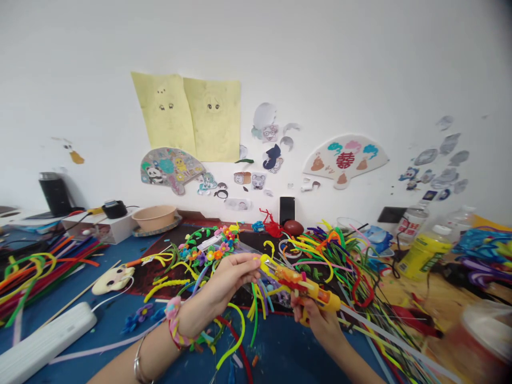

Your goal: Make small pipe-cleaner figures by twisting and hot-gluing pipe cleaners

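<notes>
At the left edge of the frame, loose pipe cleaners [64, 261] in red, green, orange and yellow lie above a white power strip [52, 341] in the lower left. Right of these rests a cream animal-shaped case [114, 278], with a beige bowl [154, 218] above it. Nearer the middle, colourful fuzzy flowers [218, 249] cluster on a dark mat.

Just below the centre, the person's left hand [232, 280] has its thumb and fingers pinched on a small yellow piece [263, 260]; its exact shape is unclear. The piece sits at the metal nozzle of a yellow-and-orange glue gun [302, 287], which lies tilted right of centre, nozzle toward the upper left. The right hand [318, 320] grasps the glue gun from below, fingers wrapped around its handle.

Beyond it spreads a tangle of bright stems [336, 242], and farther right a yellow-labelled bottle [426, 253] leans. A blurred container [476, 336] fills the lower right.
</notes>
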The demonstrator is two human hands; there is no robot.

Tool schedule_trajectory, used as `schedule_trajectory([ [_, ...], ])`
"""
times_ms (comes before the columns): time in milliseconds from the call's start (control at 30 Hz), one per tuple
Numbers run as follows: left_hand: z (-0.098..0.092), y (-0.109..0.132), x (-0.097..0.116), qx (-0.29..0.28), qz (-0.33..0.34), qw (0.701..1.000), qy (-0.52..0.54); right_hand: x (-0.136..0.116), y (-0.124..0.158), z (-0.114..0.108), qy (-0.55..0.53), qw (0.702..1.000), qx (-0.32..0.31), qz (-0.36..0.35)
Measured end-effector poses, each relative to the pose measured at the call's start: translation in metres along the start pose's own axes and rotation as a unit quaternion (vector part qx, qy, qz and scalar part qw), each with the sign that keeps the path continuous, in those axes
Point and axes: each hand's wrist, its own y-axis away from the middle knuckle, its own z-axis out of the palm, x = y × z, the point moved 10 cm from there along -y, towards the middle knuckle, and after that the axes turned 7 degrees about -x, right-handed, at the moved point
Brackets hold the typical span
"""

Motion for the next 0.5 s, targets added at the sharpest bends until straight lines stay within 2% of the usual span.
schedule_trajectory([
  [500,0.0019,0.0035,0.0008,-0.001,0.002,1.000,0.019,-0.0019,0.0002,-0.0004,-0.010,1.000,0.016,-0.002],
])
